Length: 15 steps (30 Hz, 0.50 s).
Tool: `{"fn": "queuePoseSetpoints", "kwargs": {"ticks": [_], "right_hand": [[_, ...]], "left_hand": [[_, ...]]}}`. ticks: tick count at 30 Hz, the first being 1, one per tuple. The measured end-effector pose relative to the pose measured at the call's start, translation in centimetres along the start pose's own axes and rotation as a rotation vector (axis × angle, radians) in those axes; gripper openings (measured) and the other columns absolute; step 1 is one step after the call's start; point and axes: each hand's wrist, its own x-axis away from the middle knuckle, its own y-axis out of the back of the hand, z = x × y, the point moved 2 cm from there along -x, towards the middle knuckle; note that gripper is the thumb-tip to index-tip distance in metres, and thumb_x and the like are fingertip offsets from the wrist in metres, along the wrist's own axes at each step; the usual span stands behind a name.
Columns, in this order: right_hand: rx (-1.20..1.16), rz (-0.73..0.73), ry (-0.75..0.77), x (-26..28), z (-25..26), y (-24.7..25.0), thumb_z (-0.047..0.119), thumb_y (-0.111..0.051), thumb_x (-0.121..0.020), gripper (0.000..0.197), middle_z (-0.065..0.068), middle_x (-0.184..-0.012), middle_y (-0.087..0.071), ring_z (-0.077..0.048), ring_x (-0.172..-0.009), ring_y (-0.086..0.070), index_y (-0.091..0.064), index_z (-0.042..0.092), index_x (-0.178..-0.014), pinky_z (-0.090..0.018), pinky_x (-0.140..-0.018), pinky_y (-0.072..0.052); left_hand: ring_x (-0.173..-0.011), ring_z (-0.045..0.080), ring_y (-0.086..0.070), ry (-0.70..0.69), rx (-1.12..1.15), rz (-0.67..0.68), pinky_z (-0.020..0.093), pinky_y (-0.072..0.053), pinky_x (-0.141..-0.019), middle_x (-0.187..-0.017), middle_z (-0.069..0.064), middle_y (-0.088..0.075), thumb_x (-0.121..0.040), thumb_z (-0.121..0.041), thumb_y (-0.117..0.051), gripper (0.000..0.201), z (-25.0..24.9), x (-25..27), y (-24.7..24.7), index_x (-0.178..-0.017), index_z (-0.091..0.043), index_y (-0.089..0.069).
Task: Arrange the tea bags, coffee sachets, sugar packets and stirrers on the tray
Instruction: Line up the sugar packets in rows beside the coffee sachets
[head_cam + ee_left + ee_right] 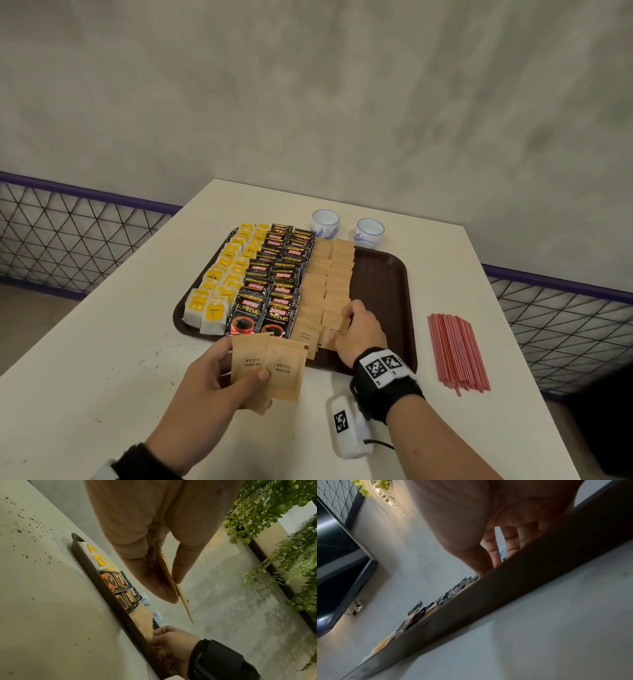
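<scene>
A brown tray on the white table holds two columns each of yellow tea bags, black coffee sachets and tan sugar packets. My left hand hovers just in front of the tray's near rim and pinches a small fan of brown sugar packets between thumb and fingers, seen edge-on in the left wrist view. My right hand is on the tray at the near end of the right sugar column, thumb and fingers pinching a packet there. Red stirrers lie bundled on the table right of the tray.
Two small white-and-blue cups stand behind the tray. The tray's right third is bare brown surface. A wire-mesh railing runs behind the table on both sides. Dark specks dot the tabletop left of the tray.
</scene>
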Motion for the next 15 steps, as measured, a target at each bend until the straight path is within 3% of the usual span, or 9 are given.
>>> {"fn": "queuePoseSetpoints", "kwargs": {"ticks": [6,8,11,13,15], "right_hand": [[-0.052,0.002,0.008,0.4,-0.1,1.1,0.026,-0.069,-0.085,0.046,-0.003,-0.115,-0.055,-0.017,-0.092,-0.055,-0.042,0.023,-0.122,-0.027,-0.074,-0.043],[-0.151,0.009,0.069,1.2,0.4,2.3,0.027,-0.068,-0.086,0.046,-0.002,-0.108,-0.057,-0.015,-0.091,-0.056,-0.044,0.023,-0.125,-0.025,-0.075,-0.043],[-0.447,0.193,0.210,4.0,1.7,4.2,0.031,-0.064,-0.090,0.028,0.001,-0.091,-0.060,-0.012,-0.076,-0.061,-0.055,0.024,-0.115,-0.026,-0.067,-0.050],[-0.646,0.367,0.266,6.0,2.3,5.0,0.024,-0.066,-0.089,0.020,0.000,-0.088,-0.065,-0.016,-0.074,-0.063,-0.062,0.020,-0.108,-0.031,-0.064,-0.052],[-0.682,0.401,0.328,7.5,2.6,5.5,0.013,-0.070,-0.086,0.017,0.000,-0.086,-0.069,-0.020,-0.070,-0.063,-0.066,0.015,-0.103,-0.031,-0.059,-0.053]], "left_hand": [[-0.082,0.020,-0.071,-0.027,0.004,0.034,0.039,-0.060,-0.062,-0.089,0.000,-0.075,-0.081,0.001,-0.065,0.033,-0.5,0.0,-0.7,-0.105,-0.021,-0.061],[-0.084,0.021,-0.071,-0.044,0.003,0.055,0.040,-0.060,-0.063,-0.092,0.001,-0.075,-0.082,0.000,-0.065,0.033,-0.8,-0.1,-1.0,-0.107,-0.021,-0.060],[-0.083,0.026,-0.071,-0.075,0.002,0.091,0.042,-0.059,-0.064,-0.094,0.007,-0.075,-0.082,0.003,-0.064,0.032,-1.3,-0.2,-1.6,-0.109,-0.013,-0.060],[-0.081,0.026,-0.071,-0.088,0.011,0.108,0.041,-0.059,-0.062,-0.094,0.009,-0.074,-0.081,0.004,-0.065,0.031,-1.6,-0.3,-2.2,-0.109,-0.009,-0.059],[-0.079,0.024,-0.071,-0.096,0.029,0.123,0.039,-0.058,-0.059,-0.095,0.009,-0.074,-0.080,0.005,-0.065,0.033,-1.8,-0.4,-2.8,-0.109,-0.009,-0.059]]}}
